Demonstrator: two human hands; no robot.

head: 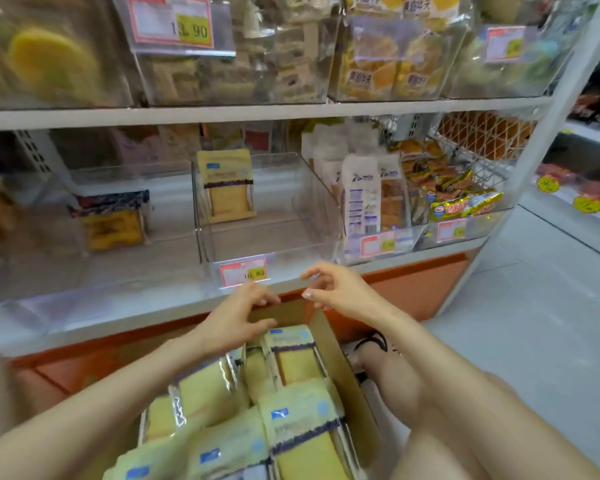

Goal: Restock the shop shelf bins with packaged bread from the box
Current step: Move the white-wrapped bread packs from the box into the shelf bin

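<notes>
Looking down from my head, both hands hover just above the far end of the box [330, 341]. My left hand [236, 317] is over its far edge and my right hand [340, 289] is above its far right corner. The fingers of both are loosely curled and spread, gripping nothing, poised, I'd say, to reach down for a pack. The packaged bread [302, 420] fills the box beneath my forearms, lying flat so each pack lifts out easily. Beyond and above the box sits the clear bin [312, 192]. One pack [227, 185] stands upright at its back, so new ones can go in front.
</notes>
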